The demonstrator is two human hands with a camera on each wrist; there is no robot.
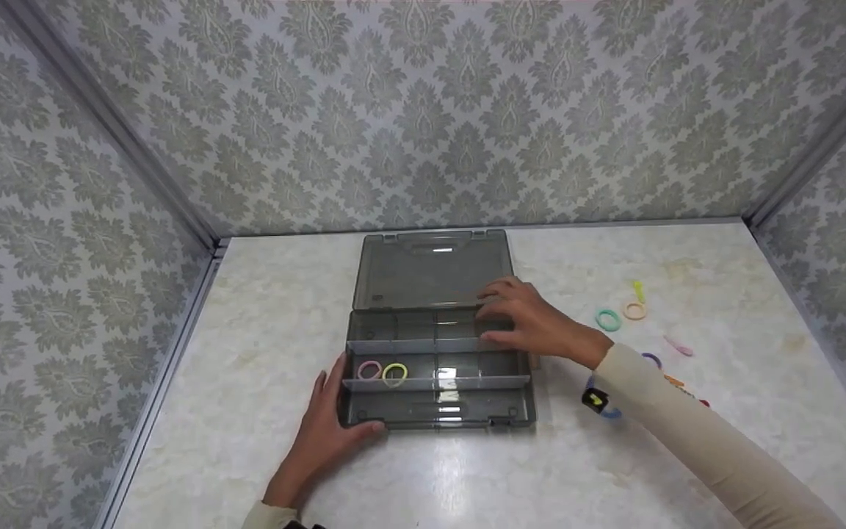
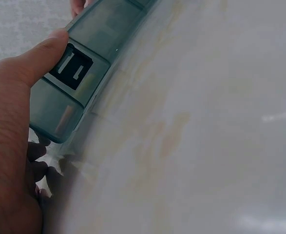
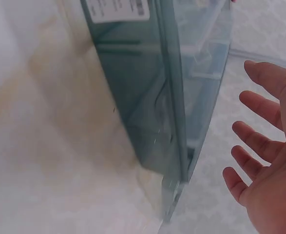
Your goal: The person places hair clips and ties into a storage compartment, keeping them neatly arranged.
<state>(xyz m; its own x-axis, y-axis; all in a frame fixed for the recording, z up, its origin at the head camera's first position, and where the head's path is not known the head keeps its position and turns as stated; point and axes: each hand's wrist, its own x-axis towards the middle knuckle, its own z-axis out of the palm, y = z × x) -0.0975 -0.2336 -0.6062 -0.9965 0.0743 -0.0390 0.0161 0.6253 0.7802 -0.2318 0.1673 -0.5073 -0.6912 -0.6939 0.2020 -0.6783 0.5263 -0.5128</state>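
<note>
A grey see-through compartment box (image 1: 434, 405) lies with its lid (image 1: 434, 268) folded back. My left hand (image 1: 327, 422) grips its front left corner, fingers along the side. In the left wrist view the thumb (image 2: 47, 53) presses the front wall. A pink hair tie (image 1: 369, 362) and a yellow hair tie (image 1: 395, 365) lie side by side in the left of the middle row. Over the box's back right part hovers my right hand (image 1: 533, 319), fingers spread and slightly bent. The right wrist view shows nothing held in it, beside the box wall (image 3: 133, 92).
Right of the box lie a green ring (image 1: 608, 319), a peach ring (image 1: 634, 311), a yellow clip (image 1: 639, 291) and a pink clip (image 1: 680, 347). Blue, orange and red pieces are partly behind the right sleeve (image 1: 695, 433). A small black square item (image 1: 595, 400) shows below the wrist.
</note>
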